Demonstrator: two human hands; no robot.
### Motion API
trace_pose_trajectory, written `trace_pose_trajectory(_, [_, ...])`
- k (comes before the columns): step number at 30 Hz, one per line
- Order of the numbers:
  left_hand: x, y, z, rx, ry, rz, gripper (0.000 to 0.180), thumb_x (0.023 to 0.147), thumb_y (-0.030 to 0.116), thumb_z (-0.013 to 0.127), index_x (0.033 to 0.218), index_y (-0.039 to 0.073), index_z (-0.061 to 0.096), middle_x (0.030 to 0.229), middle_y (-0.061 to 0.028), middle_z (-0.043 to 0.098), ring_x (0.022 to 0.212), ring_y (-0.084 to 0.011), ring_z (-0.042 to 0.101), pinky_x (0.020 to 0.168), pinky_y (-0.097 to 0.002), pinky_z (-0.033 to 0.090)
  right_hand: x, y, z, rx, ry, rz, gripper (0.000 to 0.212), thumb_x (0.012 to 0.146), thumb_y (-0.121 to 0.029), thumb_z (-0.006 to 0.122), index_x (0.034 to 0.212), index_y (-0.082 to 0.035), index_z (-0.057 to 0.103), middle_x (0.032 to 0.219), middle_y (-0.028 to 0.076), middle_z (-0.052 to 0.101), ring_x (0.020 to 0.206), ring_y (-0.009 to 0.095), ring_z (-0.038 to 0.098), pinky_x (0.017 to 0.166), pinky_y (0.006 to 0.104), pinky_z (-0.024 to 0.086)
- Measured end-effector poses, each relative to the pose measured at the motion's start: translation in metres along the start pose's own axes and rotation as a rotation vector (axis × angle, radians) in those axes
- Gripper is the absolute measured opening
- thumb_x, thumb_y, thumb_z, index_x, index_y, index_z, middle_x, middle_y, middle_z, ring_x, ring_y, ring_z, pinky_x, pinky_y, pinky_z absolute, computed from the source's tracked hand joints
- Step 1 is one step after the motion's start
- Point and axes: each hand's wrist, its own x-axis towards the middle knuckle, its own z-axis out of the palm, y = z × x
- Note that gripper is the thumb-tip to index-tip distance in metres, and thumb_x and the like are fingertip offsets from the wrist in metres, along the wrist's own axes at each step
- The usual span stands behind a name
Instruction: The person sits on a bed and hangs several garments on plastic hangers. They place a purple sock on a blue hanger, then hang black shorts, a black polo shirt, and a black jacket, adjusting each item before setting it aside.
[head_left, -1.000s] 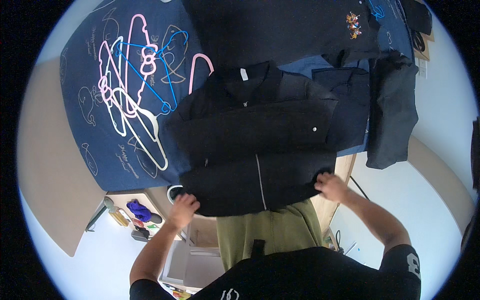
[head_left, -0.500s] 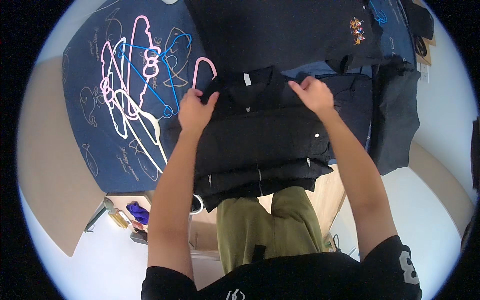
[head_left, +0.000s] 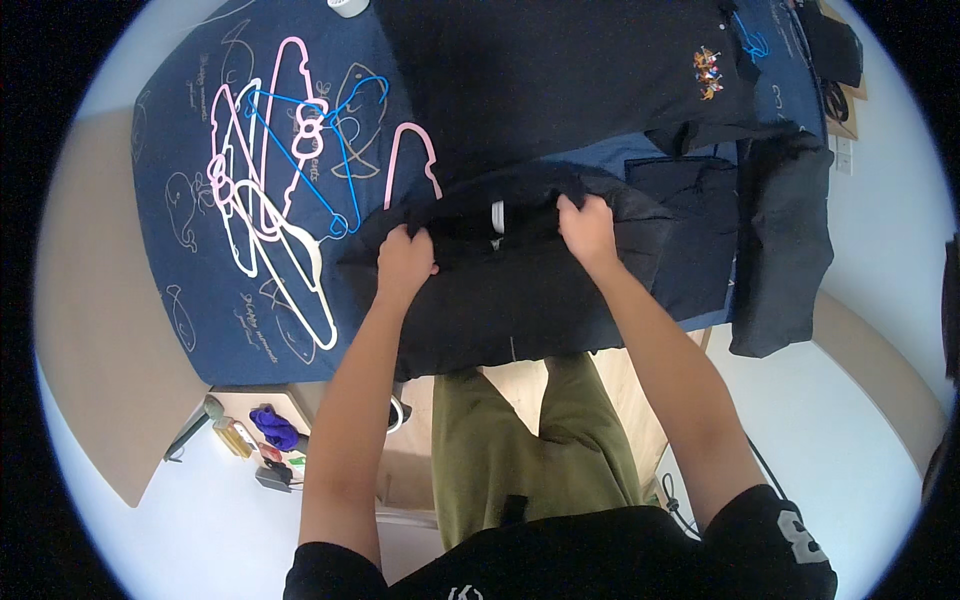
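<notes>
A black jacket [head_left: 500, 290] with a white neck label lies across the near edge of the bed in front of me. My left hand [head_left: 406, 262] is closed on the left side of its collar. With its fingers curled into the cloth, my right hand [head_left: 588, 232] grips the collar's right side. Between the two hands the collar is stretched open and lifted a little. A pink hanger [head_left: 412, 135] pokes out from under the cloth just beyond my left hand.
Pink, white and blue hangers [head_left: 290, 160] lie tangled on the blue patterned bedsheet [head_left: 170, 290] at left. Beyond the jacket is a black garment [head_left: 540, 80] with a colourful emblem. Dark folded clothing [head_left: 785, 240] hangs over the bed's right edge. A shelf [head_left: 225, 400] stands lower left.
Both hands have moved down towards me and taken hold of the collar. The jacket's upper part has bunched and come nearer. My right hand has also shifted inward.
</notes>
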Motion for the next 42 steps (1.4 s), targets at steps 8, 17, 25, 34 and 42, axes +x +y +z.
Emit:
trace_pose_trajectory(8, [-0.076,0.085,-0.034,-0.474,0.249,0.247,0.052,0.099,0.009,0.05,0.147,-0.009,0.041,0.116,-0.0261,0.062,0.059,-0.0254,0.068,0.057,-0.0321,0.057,-0.08,-0.089,-0.06,0.584,0.222,-0.316,0.017,0.09,-0.009,0.063,0.093,0.008,0.067,0.079,0.015,0.069,0.066,0.019,0.065,0.063,0.0349,0.052])
trace_pose_trajectory(17, [-0.248,0.142,-0.117,-0.234,0.652,1.133,0.041,0.105,0.005,0.042,0.145,0.0,0.051,0.139,-0.0191,0.058,0.129,-0.0319,0.057,0.113,-0.0437,0.044,-0.206,-0.107,-0.188,0.252,0.615,-0.862,0.022,0.096,-0.01,0.058,0.111,0.005,0.064,0.098,0.013,0.069,0.085,0.02,0.066,0.079,0.0337,0.052])
trace_pose_trajectory(25, [-0.326,0.191,-0.135,-0.23,0.753,1.306,0.032,0.097,0.004,0.046,0.125,-0.007,0.058,0.105,-0.0136,0.064,0.094,-0.0242,0.058,0.089,-0.0364,0.047,-0.324,-0.191,-0.271,0.605,0.449,-0.911,0.024,0.105,-0.016,0.05,0.116,0.001,0.062,0.095,0.01,0.069,0.067,0.014,0.066,0.056,0.0272,0.055])
trace_pose_trajectory(34, [-0.444,0.289,-0.21,0.208,0.551,1.085,0.028,0.094,0.016,0.051,0.11,-0.007,0.058,0.095,-0.0226,0.065,0.082,-0.0325,0.059,0.083,-0.0381,0.048,-0.362,-0.292,-0.35,0.776,0.306,-0.817,0.024,0.101,-0.014,0.049,0.096,0.003,0.065,0.071,0.007,0.066,0.054,0.012,0.062,0.049,0.026,0.052])
trace_pose_trajectory(42, [-0.585,0.264,-0.198,0.502,1.026,1.648,0.096,0.065,0.054,0.09,0.137,0.003,0.054,0.141,-0.0202,0.05,0.132,-0.036,0.049,0.105,-0.0487,0.044,-0.423,-0.337,-0.373,0.885,-0.031,-0.929,0.029,0.1,-0.014,0.044,0.102,0.012,0.059,0.077,0.017,0.069,0.058,0.024,0.072,0.047,0.0298,0.055])
